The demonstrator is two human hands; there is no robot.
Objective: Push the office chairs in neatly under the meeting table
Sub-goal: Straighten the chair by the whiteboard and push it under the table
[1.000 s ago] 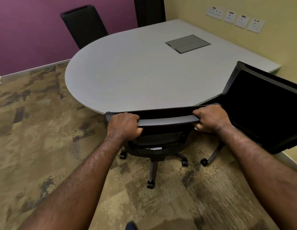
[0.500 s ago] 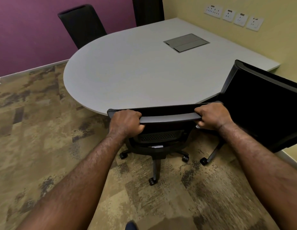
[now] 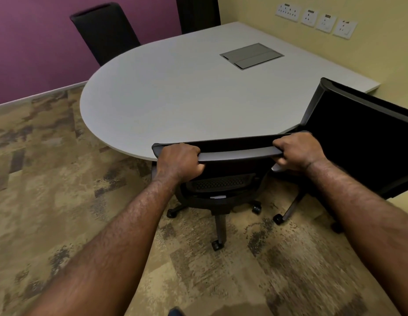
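A black office chair (image 3: pixel 235 153) on castors stands at the near curved edge of the grey meeting table (image 3: pixel 180 94), its seat hidden under the tabletop. My left hand (image 3: pixel 180 161) grips the left end of its backrest top rail. My right hand (image 3: pixel 297 150) grips the right end of the same rail. A second black chair (image 3: pixel 362 140) stands just to the right, angled, its backrest touching the table's edge and close to my right hand. Two more black chairs, one (image 3: pixel 105 33) at the far left and one (image 3: pixel 198 12) at the back, stand against the table's far side.
A grey cable hatch (image 3: pixel 252 55) is set in the tabletop. Wall sockets (image 3: pixel 316 19) line the yellow wall at right. A purple wall (image 3: pixel 34 46) closes the far side. Patterned brown carpet (image 3: pixel 61 190) covers the floor to the left and behind.
The chair in my hands has rolled a little forward toward the table, its backrest now closer over the table's edge. Both hands keep their grip on the top rail.
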